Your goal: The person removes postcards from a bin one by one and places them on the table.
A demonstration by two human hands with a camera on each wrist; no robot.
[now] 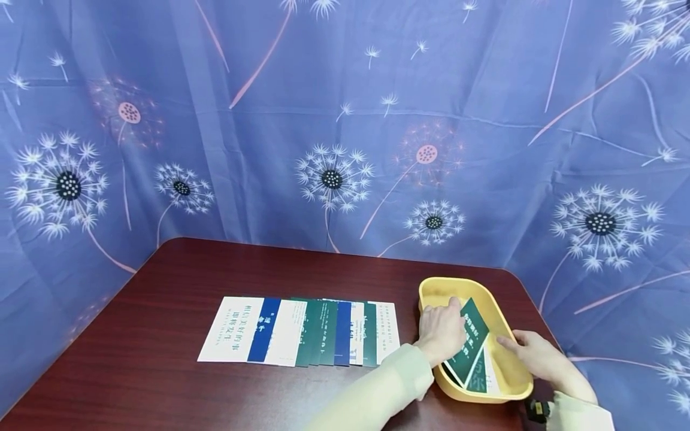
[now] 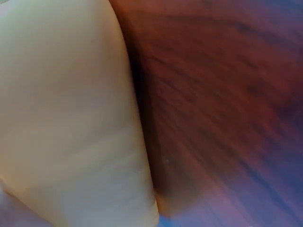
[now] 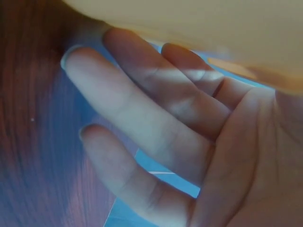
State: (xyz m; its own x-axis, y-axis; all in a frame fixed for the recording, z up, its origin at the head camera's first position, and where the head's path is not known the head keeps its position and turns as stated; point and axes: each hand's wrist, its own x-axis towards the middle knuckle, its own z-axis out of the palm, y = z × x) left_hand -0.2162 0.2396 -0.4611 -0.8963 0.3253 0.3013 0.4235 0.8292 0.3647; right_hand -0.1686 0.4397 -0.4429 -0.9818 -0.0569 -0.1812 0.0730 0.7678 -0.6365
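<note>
My left hand [image 1: 443,328] reaches over the near-left rim of a yellow plastic tray [image 1: 514,359] and pinches a dark green card [image 1: 474,338] with white printed lettering. The card stands tilted; its contact with the fingertips is partly hidden by the hand. Beneath it in the tray lies another green and white card [image 1: 487,377]. On the tray's right side my right hand [image 1: 544,359] grips the rim, thumb on top. The right wrist view shows the right hand's fingers [image 3: 142,118] spread along the outer wall. The left wrist view shows mainly the tray's wall [image 2: 71,113].
Left of the tray, a row of overlapping white, blue and green cards [image 1: 283,335] lies on the dark red wooden table [image 1: 178,299]. A blue dandelion-print curtain [image 1: 259,149] hangs behind and at both sides of the table.
</note>
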